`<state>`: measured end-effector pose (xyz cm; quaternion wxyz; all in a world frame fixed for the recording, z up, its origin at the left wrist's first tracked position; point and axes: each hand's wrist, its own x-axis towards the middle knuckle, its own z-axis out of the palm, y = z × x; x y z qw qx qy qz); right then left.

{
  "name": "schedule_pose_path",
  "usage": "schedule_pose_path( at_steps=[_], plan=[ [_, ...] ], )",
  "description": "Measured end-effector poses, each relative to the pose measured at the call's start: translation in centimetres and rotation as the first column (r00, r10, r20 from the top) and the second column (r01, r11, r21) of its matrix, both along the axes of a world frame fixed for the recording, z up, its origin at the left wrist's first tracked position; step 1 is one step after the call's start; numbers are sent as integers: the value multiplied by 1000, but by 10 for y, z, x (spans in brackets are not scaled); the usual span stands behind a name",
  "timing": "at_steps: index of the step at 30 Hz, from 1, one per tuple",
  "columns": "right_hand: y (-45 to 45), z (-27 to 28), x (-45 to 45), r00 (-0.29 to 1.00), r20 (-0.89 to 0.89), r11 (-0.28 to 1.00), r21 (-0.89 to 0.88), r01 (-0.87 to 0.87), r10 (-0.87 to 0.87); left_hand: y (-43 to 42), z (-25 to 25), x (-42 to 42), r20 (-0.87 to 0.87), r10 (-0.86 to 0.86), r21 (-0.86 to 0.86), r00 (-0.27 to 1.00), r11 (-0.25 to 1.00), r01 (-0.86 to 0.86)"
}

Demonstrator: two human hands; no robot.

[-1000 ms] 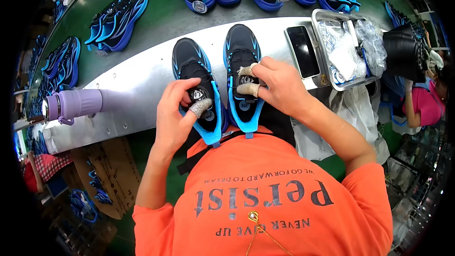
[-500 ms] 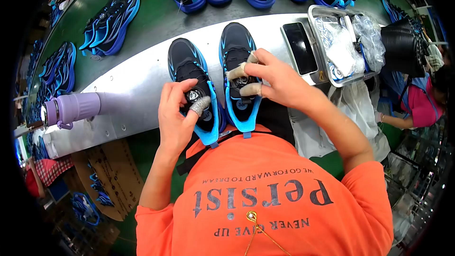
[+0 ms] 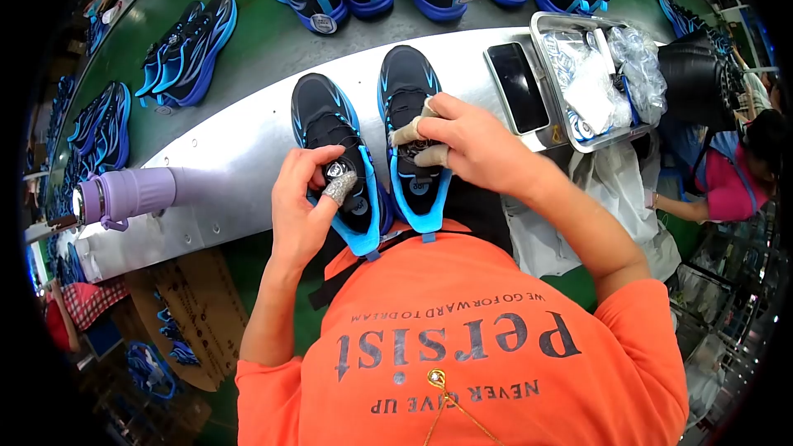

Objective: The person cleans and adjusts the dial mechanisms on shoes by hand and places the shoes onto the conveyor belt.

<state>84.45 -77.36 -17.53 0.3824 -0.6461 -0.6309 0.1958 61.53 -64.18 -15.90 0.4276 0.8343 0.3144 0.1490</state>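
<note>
Two black-and-blue sneakers stand side by side, toes pointing away from me, heels near my orange shirt. My left hand (image 3: 301, 198) has thumb and forefinger closed around the round lacing dial (image 3: 336, 170) on the tongue of the left sneaker (image 3: 318, 107). A silvery wrap covers that thumb. On the right sneaker (image 3: 406, 74), my right hand (image 3: 471, 144), with beige covers on several fingers, is closed over the tongue's dial, which is mostly hidden by the fingers. Thin laces cross both uppers.
Beyond the metal ledge (image 3: 239, 140), a green belt (image 3: 256, 49) carries several similar sneakers. A phone (image 3: 517, 87) and a metal tray (image 3: 591, 144) holding plastic-wrapped parts are at right. A purple bottle (image 3: 136, 194) lies at left. Another person (image 3: 731, 177) is at far right.
The right fingers have drawn in more tightly over the dial. The left hand keeps its grip with a slight shift. Sneakers at the top have shifted a little left.
</note>
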Motion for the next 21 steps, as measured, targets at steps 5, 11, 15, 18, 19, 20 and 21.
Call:
schedule_pose_path(
  at_steps=[5,11,15,18,19,20,21],
  plan=[
    [-10,-4,-24,967,67,969,21,245,-245,1,-2,-1,13,3,-20,1000,1000,-3],
    [-3,7,0,984,-160,996,-42,-84,76,0,-1,1,-34,-7,0,999,1000,7],
    [4,-17,-30,957,-2,954,72,290,-291,-14,6,10,-47,103,100,994,990,-98],
    [6,-13,-15,971,-104,976,17,219,-216,3,9,6,-54,-89,-99,995,992,83],
    [8,-8,-5,974,-174,990,-10,142,-142,6,9,2,-47,-110,-107,993,989,104],
    [5,7,0,942,-281,977,-157,145,-185,10,9,0,-30,-126,-111,992,986,122],
    [8,13,4,936,-283,974,-144,173,-208,11,8,0,-13,-141,-119,990,983,138]
  ],
)
